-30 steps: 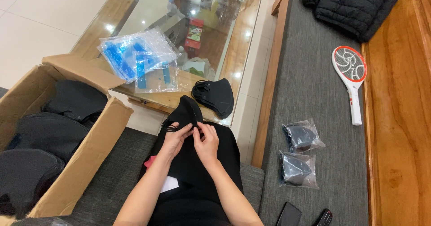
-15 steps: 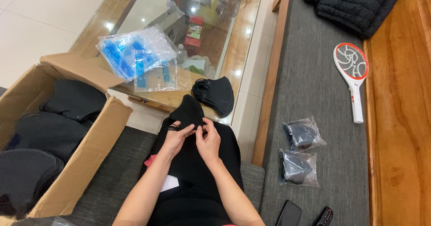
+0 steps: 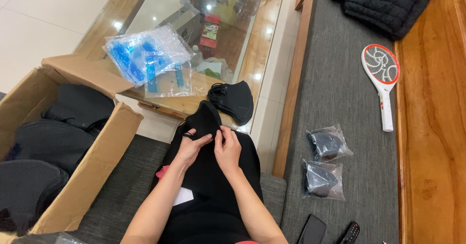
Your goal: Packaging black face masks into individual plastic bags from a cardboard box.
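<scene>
Head view looks down at the lap, where the left hand (image 3: 190, 145) and right hand (image 3: 227, 147) are both pinched closed on a black mask (image 3: 204, 119) just past the knees. Judging by this, the step in hand is gathering the mask's ear loop; next calls for a steady fingertip pinch. A stack of black masks (image 3: 232, 101) sits on the near edge of the glass table (image 3: 252, 55). 2 bagged masks (image 3: 324, 164) lie on the right, a cardboard box (image 3: 92, 176) on the left. Black cloth against black trousers hides the loop's run and the fingertips.
</scene>
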